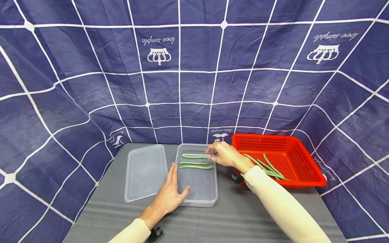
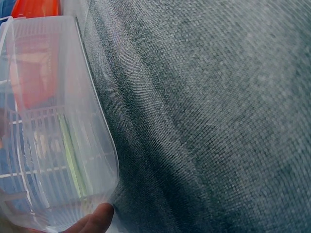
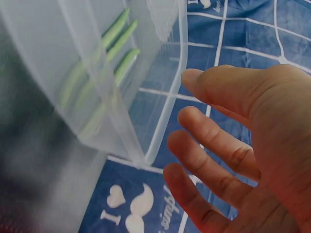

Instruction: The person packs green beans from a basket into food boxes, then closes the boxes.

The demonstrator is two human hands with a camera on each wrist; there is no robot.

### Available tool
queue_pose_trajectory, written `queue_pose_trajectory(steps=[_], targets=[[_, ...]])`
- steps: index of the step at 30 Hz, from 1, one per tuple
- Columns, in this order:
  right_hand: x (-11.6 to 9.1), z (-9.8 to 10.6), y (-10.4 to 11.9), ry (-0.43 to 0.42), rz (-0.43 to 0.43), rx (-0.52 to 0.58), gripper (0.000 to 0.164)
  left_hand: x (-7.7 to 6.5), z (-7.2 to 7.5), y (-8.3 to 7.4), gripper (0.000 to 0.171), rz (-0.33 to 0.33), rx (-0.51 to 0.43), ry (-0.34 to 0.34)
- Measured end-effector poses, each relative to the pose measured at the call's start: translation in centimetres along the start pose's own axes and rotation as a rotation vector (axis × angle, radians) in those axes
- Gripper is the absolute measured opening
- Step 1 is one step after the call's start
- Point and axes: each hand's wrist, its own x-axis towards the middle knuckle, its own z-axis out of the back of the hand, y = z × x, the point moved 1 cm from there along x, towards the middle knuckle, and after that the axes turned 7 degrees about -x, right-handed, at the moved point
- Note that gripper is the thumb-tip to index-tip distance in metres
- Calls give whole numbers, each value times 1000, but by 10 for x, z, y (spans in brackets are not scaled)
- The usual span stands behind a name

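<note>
A clear plastic container (image 1: 197, 187) stands on the grey table with three green beans (image 1: 195, 167) lying crosswise in its far half. At the container's left side my left hand (image 1: 170, 195) rests with straight fingers, the thumb reaching over the near left rim. Over the far right corner hovers my right hand (image 1: 225, 154), fingers loosely bent with nothing between them. In the right wrist view, that hand (image 3: 233, 141) has its fingers spread beside the container wall (image 3: 167, 107), and the beans (image 3: 116, 34) show through the plastic.
A red plastic basket (image 1: 304, 184) sits at the right with several green beans (image 1: 268, 165) inside, partly behind my right forearm. Left of the container lies a flat translucent lid (image 1: 146, 173). A blue cloth (image 1: 197, 87) with white lines hangs behind the table.
</note>
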Motion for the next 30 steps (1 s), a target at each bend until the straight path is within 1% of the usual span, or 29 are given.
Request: queue_pose_trajectory(steps=[5, 11, 15, 22, 26, 30], targets=[[-11, 8, -12, -31, -25, 21, 24, 0, 0, 1, 110, -18, 13, -6], [-23, 17, -29, -60, -42, 32, 24, 1, 1, 2, 111, -13, 6, 0], [-32, 23, -40, -58, -71, 29, 22, 0, 2, 1, 111, -15, 5, 1], [-49, 33, -61, -62, -142, 27, 24, -1, 1, 1, 110, -14, 15, 7], [-58, 36, -74, -76, -155, 17, 24, -1, 2, -1, 111, -20, 14, 6], [-67, 38, -87, -69, -159, 17, 24, -1, 1, -1, 110, -17, 8, 1]])
